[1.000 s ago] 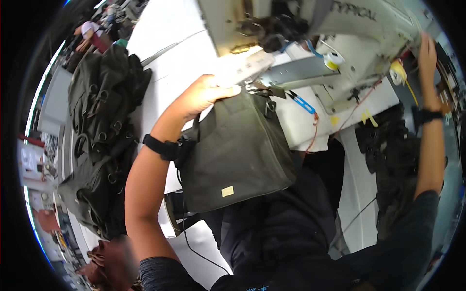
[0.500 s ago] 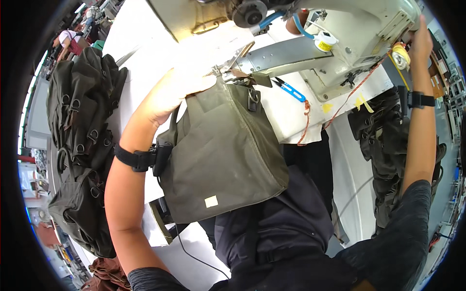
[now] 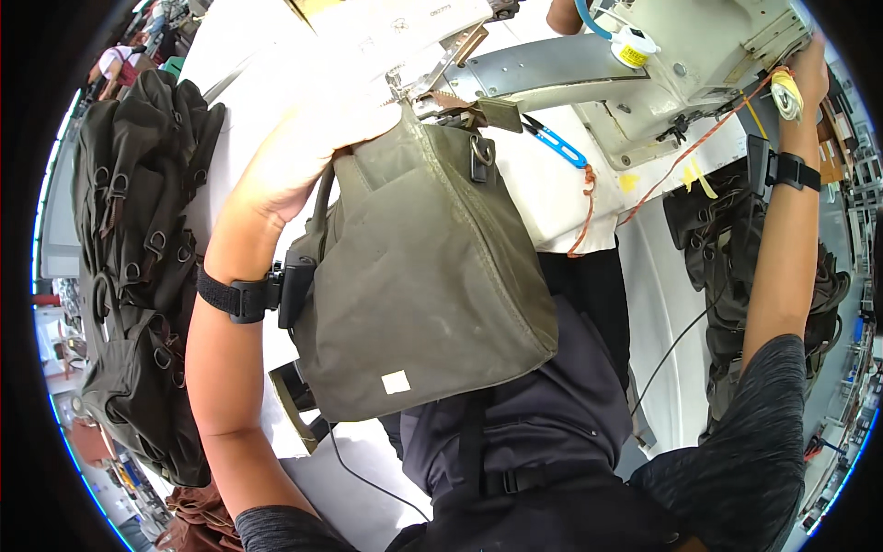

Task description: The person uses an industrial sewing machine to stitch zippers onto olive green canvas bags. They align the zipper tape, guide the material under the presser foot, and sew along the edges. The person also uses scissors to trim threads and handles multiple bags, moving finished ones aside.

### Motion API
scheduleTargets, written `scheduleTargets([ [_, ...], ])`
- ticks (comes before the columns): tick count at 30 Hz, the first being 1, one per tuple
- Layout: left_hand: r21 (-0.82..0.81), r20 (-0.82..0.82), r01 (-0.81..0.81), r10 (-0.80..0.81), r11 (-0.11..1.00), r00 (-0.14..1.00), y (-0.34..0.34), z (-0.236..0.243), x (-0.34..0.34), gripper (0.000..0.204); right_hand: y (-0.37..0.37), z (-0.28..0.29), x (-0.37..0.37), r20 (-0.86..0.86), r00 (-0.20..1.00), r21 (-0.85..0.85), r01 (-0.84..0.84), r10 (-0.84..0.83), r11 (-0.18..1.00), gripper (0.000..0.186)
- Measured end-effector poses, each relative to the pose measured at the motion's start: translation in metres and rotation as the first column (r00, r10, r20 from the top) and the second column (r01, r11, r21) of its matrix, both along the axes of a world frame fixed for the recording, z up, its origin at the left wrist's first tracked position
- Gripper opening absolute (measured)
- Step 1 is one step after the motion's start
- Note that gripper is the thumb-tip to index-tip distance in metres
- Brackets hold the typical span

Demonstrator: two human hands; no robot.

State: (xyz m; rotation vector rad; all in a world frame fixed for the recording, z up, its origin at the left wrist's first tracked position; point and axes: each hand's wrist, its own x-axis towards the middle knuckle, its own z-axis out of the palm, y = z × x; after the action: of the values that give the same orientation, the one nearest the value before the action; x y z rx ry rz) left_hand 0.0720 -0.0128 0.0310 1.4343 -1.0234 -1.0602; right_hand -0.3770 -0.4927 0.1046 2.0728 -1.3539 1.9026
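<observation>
the left hand (image 3: pixel 308 152) pinches the top edge of an olive bag (image 3: pixel 423 267), thumb along the fabric; glare washes out the fingers, so i cannot tell how firmly they close. the right hand (image 3: pixel 809 74) is up at the far right end of the sewing machine (image 3: pixel 717 46), and from here i cannot tell whether it is spread or wrapped round something. the bag hangs in front of the person, its top edge by the glaring end of the machine's narrow arm (image 3: pixel 556 66), its lower part over the lap. a pale patch (image 3: pixel 395 382) sits near the bottom.

with only one hand on it, the bag could, i reckon, sag under its own weight and drag that top edge askew. the metal ring (image 3: pixel 480 147) near its corner, or the stiff tab (image 3: pixel 499 115) above, might catch on the arm and pucker the fabric. the left thumb is near the machine's working end, so a careless start could nip it. the blue snips (image 3: pixel 559 144) lie on the white worktop (image 3: pixel 561 212) near the bag; a swing of the fabric could knock them, or snag their orange cord (image 3: pixel 590 193).
</observation>
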Motion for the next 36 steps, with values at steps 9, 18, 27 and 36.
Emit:
scheduleTargets([
  [9, 0.020, 0.000, 0.008, -0.008, 1.000, 1.000, -0.001, 0.002, 0.000, 0.039, -0.004, -0.007, -0.003, -0.020, 0.999, -0.018, 0.047, -0.048, 0.999, 0.049],
  [18, 0.037, -0.011, -0.019, 0.019, 0.999, 1.000, -0.003, 0.003, 0.003, 0.033, 0.006, -0.007, 0.008, 0.028, 0.999, -0.017, 0.035, -0.034, 0.999, 0.042],
  [27, 0.011, 0.024, -0.009, 0.009, 1.000, 1.000, -0.004, 0.004, 0.004, 0.025, 0.016, -0.007, 0.014, 0.074, 0.997, 0.003, 0.033, -0.033, 0.999, 0.036],
  [36, 0.045, 0.007, -0.030, 0.030, 0.999, 1.000, -0.004, 0.004, 0.007, 0.027, 0.033, -0.014, 0.023, 0.035, 0.989, -0.019, 0.143, -0.143, 0.989, 0.033],
])
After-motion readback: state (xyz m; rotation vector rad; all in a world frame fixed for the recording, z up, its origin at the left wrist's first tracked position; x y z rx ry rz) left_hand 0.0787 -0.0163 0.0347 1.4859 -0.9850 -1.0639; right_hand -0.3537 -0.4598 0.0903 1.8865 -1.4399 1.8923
